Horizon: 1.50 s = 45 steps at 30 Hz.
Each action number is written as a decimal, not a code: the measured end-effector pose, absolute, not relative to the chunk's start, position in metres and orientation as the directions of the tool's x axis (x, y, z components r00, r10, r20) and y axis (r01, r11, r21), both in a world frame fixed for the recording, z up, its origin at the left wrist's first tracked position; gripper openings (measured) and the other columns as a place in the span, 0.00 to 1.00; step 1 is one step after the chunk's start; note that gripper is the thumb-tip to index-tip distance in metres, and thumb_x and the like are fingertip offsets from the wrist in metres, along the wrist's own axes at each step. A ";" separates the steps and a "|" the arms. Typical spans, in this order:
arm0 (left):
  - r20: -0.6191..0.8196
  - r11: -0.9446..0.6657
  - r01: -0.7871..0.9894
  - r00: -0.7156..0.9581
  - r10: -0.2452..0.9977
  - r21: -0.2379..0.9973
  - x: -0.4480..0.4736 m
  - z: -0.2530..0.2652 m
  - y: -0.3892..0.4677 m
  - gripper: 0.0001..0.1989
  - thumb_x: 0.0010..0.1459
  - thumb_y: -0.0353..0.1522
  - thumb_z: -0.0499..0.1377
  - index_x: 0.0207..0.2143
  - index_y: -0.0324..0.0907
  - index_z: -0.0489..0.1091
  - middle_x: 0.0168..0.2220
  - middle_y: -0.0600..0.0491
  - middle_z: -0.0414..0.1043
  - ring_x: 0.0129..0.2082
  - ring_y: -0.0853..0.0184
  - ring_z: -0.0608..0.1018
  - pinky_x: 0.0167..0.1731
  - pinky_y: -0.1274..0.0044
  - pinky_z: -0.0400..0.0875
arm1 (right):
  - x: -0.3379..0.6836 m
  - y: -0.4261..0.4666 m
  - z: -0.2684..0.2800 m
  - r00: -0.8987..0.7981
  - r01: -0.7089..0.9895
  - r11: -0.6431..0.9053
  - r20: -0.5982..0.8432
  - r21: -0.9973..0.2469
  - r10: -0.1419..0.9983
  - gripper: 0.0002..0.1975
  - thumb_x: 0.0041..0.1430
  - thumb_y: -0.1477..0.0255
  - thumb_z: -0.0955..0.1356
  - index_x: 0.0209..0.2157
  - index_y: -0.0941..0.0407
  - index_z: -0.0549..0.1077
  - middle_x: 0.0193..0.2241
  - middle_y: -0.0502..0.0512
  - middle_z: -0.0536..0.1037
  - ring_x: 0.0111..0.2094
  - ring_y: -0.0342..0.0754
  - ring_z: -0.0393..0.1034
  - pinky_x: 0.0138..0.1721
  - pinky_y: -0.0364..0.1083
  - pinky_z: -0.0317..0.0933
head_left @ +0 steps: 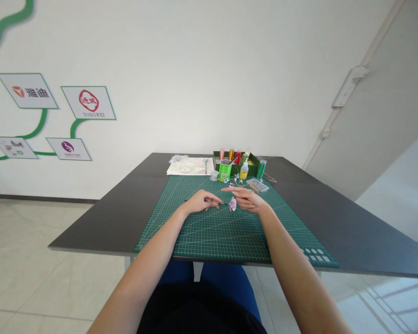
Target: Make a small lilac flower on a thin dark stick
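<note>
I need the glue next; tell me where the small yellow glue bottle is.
In the head view the yellow glue bottle stands at the far edge of the green cutting mat, between the green cup and the green glitter tube.

Too small to identify: bits in the green tray (235, 163) at the surface's far edge. Mostly hidden behind right hand (246, 200) fingers: pale flower (232, 204). Blurred: wall signs' (68, 149) small print.

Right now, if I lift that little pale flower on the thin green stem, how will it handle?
The flower looks small and papery, so probably very light and easily crushed. Its stem looks wire-thin and may bend, so the left hand and right hand should probably support both ends.
</note>
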<state>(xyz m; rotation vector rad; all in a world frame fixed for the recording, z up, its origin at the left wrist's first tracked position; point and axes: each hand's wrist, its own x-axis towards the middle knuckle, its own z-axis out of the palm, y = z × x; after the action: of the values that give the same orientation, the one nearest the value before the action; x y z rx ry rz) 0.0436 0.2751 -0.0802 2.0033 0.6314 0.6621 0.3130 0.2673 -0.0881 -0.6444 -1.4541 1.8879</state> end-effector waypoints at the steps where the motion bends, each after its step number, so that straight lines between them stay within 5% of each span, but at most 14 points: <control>1: 0.208 -0.451 0.153 0.730 0.651 0.879 0.043 -0.081 0.276 0.13 0.60 0.31 0.63 0.47 0.40 0.82 0.35 0.45 0.84 0.18 0.75 0.69 0.23 0.81 0.66 | 0.313 0.268 -0.089 -0.635 -0.221 -0.142 0.031 -0.965 0.772 0.22 0.64 0.68 0.69 0.57 0.62 0.72 0.09 0.33 0.52 0.10 0.34 0.31 0.10 0.35 0.35; 12: 0.328 -0.228 -0.239 0.588 0.739 0.944 0.042 -0.078 0.279 0.21 0.51 0.39 0.72 0.45 0.35 0.82 0.34 0.41 0.83 0.18 0.77 0.65 0.21 0.79 0.60 | 0.313 0.285 -0.101 -0.353 -0.211 -0.069 0.010 -0.975 0.935 0.14 0.53 0.65 0.76 0.37 0.57 0.72 0.09 0.34 0.53 0.10 0.35 0.40 0.12 0.36 0.36; 23: 0.330 -0.222 -0.381 0.244 0.912 0.897 0.038 -0.080 0.291 0.24 0.47 0.36 0.73 0.47 0.35 0.80 0.32 0.45 0.81 0.17 0.78 0.63 0.18 0.80 0.48 | 0.307 0.278 -0.095 -0.298 -0.115 -0.100 -0.062 -0.988 0.953 0.13 0.56 0.68 0.73 0.40 0.61 0.77 0.10 0.36 0.54 0.11 0.35 0.41 0.13 0.36 0.38; 29: 0.333 -0.240 -0.401 0.181 0.925 0.884 0.037 -0.080 0.293 0.23 0.45 0.35 0.72 0.45 0.35 0.80 0.32 0.45 0.81 0.17 0.79 0.61 0.18 0.81 0.48 | 0.306 0.285 -0.100 0.126 -0.020 -0.126 -0.127 -0.992 0.984 0.13 0.52 0.74 0.71 0.41 0.60 0.76 0.15 0.47 0.70 0.12 0.38 0.52 0.14 0.38 0.38; 35: 0.299 -0.215 -0.382 0.176 0.938 0.899 0.038 -0.079 0.292 0.23 0.44 0.35 0.72 0.44 0.35 0.80 0.32 0.45 0.81 0.17 0.78 0.62 0.19 0.80 0.49 | 0.314 0.295 -0.109 0.521 0.078 0.067 0.098 -0.995 0.848 0.24 0.46 0.73 0.70 0.48 0.58 0.70 0.29 0.54 0.80 0.18 0.42 0.64 0.18 0.40 0.53; 40: 0.285 -0.205 -0.345 0.199 0.938 0.916 0.040 -0.079 0.289 0.24 0.45 0.36 0.73 0.44 0.34 0.80 0.32 0.45 0.81 0.17 0.78 0.63 0.19 0.80 0.51 | 0.288 0.292 -0.108 0.429 0.121 0.236 0.265 -0.964 0.864 0.20 0.45 0.69 0.71 0.42 0.58 0.75 0.33 0.58 0.82 0.30 0.48 0.73 0.28 0.44 0.66; 45: 0.273 -0.193 -0.305 0.246 0.930 0.933 0.044 -0.080 0.286 0.24 0.46 0.36 0.72 0.45 0.34 0.79 0.33 0.44 0.82 0.17 0.77 0.64 0.19 0.80 0.52 | 0.255 0.278 -0.105 0.052 0.011 0.305 0.305 -0.952 0.951 0.27 0.48 0.62 0.74 0.50 0.56 0.76 0.50 0.64 0.81 0.24 0.42 0.69 0.16 0.38 0.53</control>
<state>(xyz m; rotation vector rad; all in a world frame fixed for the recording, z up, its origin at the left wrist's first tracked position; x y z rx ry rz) 0.0441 0.2865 -0.0804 1.2887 0.6696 1.2774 0.2548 0.2779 -0.1049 -1.0047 -1.3035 0.9403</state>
